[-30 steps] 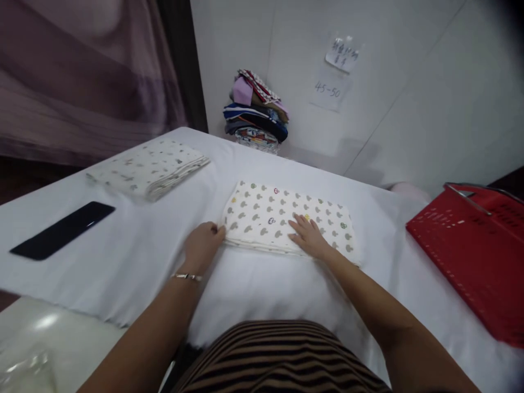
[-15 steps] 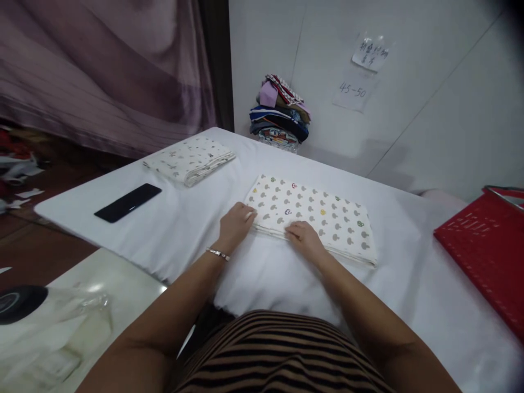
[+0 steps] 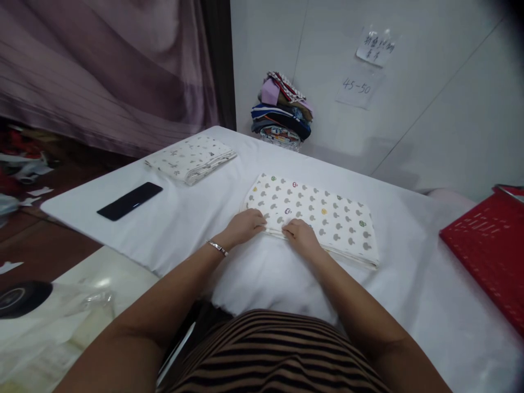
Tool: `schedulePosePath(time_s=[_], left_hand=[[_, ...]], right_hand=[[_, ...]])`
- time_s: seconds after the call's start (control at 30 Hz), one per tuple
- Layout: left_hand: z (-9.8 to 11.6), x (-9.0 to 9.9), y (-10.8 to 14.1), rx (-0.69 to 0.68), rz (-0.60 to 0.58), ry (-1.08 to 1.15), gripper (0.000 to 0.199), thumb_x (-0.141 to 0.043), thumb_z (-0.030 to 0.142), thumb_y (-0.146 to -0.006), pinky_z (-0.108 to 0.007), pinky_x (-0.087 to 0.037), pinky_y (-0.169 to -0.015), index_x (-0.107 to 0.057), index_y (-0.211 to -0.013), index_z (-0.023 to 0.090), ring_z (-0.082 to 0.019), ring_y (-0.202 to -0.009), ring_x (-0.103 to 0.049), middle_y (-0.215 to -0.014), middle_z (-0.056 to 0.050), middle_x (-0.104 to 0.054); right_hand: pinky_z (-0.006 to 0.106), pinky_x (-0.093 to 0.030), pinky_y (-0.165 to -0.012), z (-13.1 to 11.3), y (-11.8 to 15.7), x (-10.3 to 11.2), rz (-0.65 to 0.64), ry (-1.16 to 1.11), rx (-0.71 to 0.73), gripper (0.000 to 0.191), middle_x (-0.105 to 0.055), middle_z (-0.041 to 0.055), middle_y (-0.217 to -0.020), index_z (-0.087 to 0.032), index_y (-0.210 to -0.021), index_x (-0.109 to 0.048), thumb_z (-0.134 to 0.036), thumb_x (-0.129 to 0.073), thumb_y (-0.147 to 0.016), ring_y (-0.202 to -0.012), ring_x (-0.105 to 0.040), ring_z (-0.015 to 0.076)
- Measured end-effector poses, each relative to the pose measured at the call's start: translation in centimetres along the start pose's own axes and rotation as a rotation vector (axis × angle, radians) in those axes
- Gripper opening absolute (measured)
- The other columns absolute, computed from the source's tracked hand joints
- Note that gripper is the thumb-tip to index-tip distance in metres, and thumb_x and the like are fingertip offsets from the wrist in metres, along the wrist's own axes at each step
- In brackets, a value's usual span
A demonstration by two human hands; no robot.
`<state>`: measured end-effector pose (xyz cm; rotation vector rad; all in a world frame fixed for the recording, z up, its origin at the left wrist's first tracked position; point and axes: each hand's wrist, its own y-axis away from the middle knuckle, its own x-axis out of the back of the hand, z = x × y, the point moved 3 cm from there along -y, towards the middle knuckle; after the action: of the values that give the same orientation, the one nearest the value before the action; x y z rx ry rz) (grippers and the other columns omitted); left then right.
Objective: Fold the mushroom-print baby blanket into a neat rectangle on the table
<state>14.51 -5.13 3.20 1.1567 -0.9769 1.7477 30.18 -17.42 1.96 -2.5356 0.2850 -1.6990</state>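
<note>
A folded white cloth [image 3: 315, 218] printed with grey mushroom-like shapes and a few coloured ones lies flat before me. My left hand [image 3: 248, 225], with a bracelet at the wrist, pinches its near edge close to the left corner. A short way to the right, my right hand [image 3: 301, 236] has its fingertips closed on the same edge. Both hands are near each other, and the layers of the fold show along the near side. What is tucked under the fingertips is partly hidden.
A second folded printed cloth [image 3: 191, 159] and a black phone [image 3: 130, 201] lie on the white-covered table [image 3: 192, 218] to the left. A red basket [image 3: 487, 245] stands at the right. Stacked folded clothes [image 3: 281, 112] sit by the wall. A clear plastic bag [image 3: 77, 322] lies lower left.
My left hand has slid right along the cloth's near edge, closer to my right hand. My right hand has barely moved, and the view has shifted slightly.
</note>
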Motion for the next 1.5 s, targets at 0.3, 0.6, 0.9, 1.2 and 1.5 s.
schedulePosePath(time_s=[0.3, 0.6, 0.9, 1.2, 1.5], left_hand=[[0.06, -0.26, -0.64, -0.009, -0.012, -0.039, 0.02, -0.05, 0.031, -0.087, -0.028, -0.043, -0.073, -0.068, -0.089, 0.022, -0.017, -0.088, -0.057, -0.092, -0.002, -0.064], [0.36, 0.24, -0.85, -0.184, 0.029, -0.138, 0.021, -0.048, 0.027, -0.089, -0.031, -0.039, -0.074, -0.064, -0.079, 0.018, -0.018, -0.086, -0.055, -0.088, -0.005, -0.064], [0.24, 0.02, -0.84, -0.21, 0.085, -0.254, 0.02, -0.042, 0.019, -0.09, -0.031, -0.037, -0.073, -0.06, -0.082, 0.016, -0.018, -0.084, -0.053, -0.084, -0.007, -0.061], [-0.07, 0.12, -0.24, -0.175, 0.109, -0.145, 0.02, -0.044, 0.01, -0.084, -0.031, -0.04, -0.078, -0.061, -0.091, 0.016, -0.018, -0.09, -0.053, -0.091, -0.006, -0.061], [-0.36, -0.14, -0.63, -0.171, 0.074, -0.054, 0.022, -0.043, 0.024, -0.09, -0.03, -0.038, -0.075, -0.063, -0.1, 0.02, -0.017, -0.085, -0.053, -0.088, -0.005, -0.061]], right_hand=[[0.03, -0.04, -0.078, -0.67, 0.66, 0.26, 0.091, -0.017, 0.077, 0.024, -0.06, 0.0066, -0.086, -0.02, -0.084, -0.062, -0.02, -0.04, -0.093, -0.085, -0.052, 0.0197], [0.029, -0.042, -0.077, -0.08, 0.7, -0.05, 0.164, -0.167, 0.022, 0.022, -0.058, 0.0042, -0.083, -0.021, -0.079, -0.057, -0.021, -0.038, -0.09, -0.084, -0.052, 0.0181], [0.029, -0.042, -0.076, -0.11, 0.64, -0.25, 0.164, -0.173, 0.012, 0.022, -0.058, 0.0039, -0.081, -0.022, -0.078, -0.056, -0.023, -0.039, -0.09, -0.083, -0.053, 0.0179], [0.03, -0.041, -0.076, -0.18, 0.72, -0.26, 0.171, -0.202, 0.0, 0.022, -0.058, 0.004, -0.081, -0.022, -0.078, -0.056, -0.026, -0.039, -0.091, -0.083, -0.053, 0.0186], [0.029, -0.041, -0.075, -0.09, 0.8, -0.15, 0.219, -0.265, 0.003, 0.021, -0.057, 0.003, -0.08, -0.022, -0.077, -0.056, -0.025, -0.039, -0.09, -0.082, -0.053, 0.0175]])
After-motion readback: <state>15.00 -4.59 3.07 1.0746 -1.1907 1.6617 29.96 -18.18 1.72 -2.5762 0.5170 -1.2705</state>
